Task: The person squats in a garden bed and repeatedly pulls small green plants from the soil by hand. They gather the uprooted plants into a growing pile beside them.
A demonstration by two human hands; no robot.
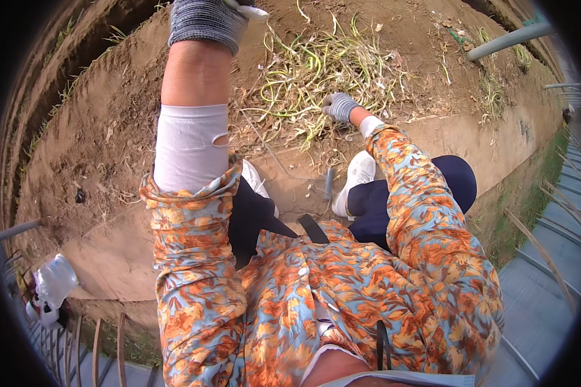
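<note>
My left hand (pixel 208 24), in a grey knit glove, reaches to the top rim of the view, where its fingertips are cut off. A pale, bulb-like plant end with a bit of green stalk (pixel 254 12) sticks out of its grip. My right hand (pixel 340 107), gloved in striped grey knit, is low at the near edge of a heap of green and yellowed plant stalks (pixel 334 72). Its fingers curl downward, and whether they hold a stalk is hidden. Between my white shoes lies a thin bent metal rod with a grey handle (pixel 328 184).
Grey pipes (pixel 511 41) rise at the right, and another pipe (pixel 18 230) stands at the left. A clear plastic bag (pixel 55 280) sits at lower left. Wooden sticks (pixel 97 346) line the soil bed's edge beside grey sheeting (pixel 537 290). Furrows run along the upper left.
</note>
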